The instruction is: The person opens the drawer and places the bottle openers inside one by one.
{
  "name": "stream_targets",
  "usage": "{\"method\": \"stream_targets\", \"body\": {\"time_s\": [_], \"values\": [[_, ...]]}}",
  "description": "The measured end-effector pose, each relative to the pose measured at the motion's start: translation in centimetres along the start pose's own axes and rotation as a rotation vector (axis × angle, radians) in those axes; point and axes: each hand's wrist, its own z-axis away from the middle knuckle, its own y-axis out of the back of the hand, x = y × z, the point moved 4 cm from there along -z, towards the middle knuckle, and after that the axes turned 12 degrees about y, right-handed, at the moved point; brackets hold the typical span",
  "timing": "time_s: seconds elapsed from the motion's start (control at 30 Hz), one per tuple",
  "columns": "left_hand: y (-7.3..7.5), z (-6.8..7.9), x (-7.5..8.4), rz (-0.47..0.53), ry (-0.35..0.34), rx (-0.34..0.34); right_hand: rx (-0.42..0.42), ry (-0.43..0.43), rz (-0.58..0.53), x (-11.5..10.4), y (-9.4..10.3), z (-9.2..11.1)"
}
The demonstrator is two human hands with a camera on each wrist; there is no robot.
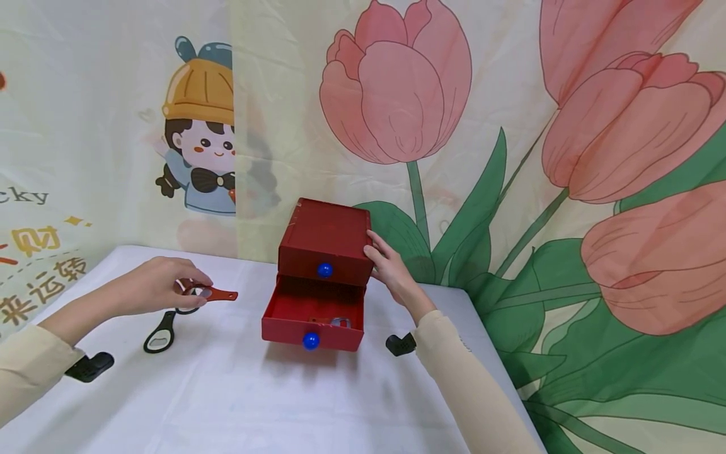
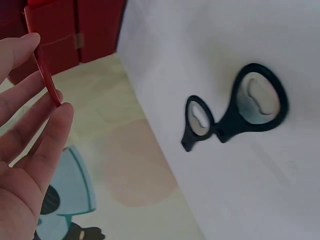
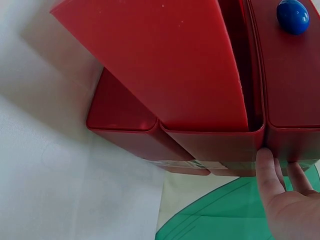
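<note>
In the head view my left hand (image 1: 164,285) pinches a red bottle opener (image 1: 224,295) above the table. The left wrist view shows the red bottle opener (image 2: 44,70) edge-on between thumb and fingers. Two black bottle openers (image 1: 161,337) (image 2: 257,97) lie on the cloth below this hand. A red drawer cabinet (image 1: 329,227) stands to the right, its middle drawer (image 1: 334,337) pulled out. Inside that drawer lies a small grey looped thing (image 1: 340,322), too small to identify. My right hand (image 1: 394,271) rests on the cabinet's right side, its extended fingers (image 3: 270,172) touching beside the upper drawer.
Blue round knobs (image 1: 324,270) mark the drawer fronts. A white cloth covers the table (image 1: 227,403). Behind it hangs a curtain (image 1: 283,94) printed with tulips and a cartoon figure. Black wrist mounts (image 1: 91,367) show at both sleeves.
</note>
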Motion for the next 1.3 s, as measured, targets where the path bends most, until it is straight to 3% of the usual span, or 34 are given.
{"method": "stream_targets", "body": {"time_s": [0.53, 0.9, 1.3], "values": [[2.5, -2.2, 5.3, 0.023, -0.036, -0.028, -0.005, 0.015, 0.008, 0.0, 0.2, 0.0], [3.1, -3.8, 9.0, 0.013, -0.110, -0.045, -0.003, 0.014, 0.013, -0.1, 0.0, 0.1], [2.9, -5.1, 11.9, 0.015, -0.156, -0.068, -0.009, 0.018, 0.010, 0.1, 0.1, 0.1]]}}
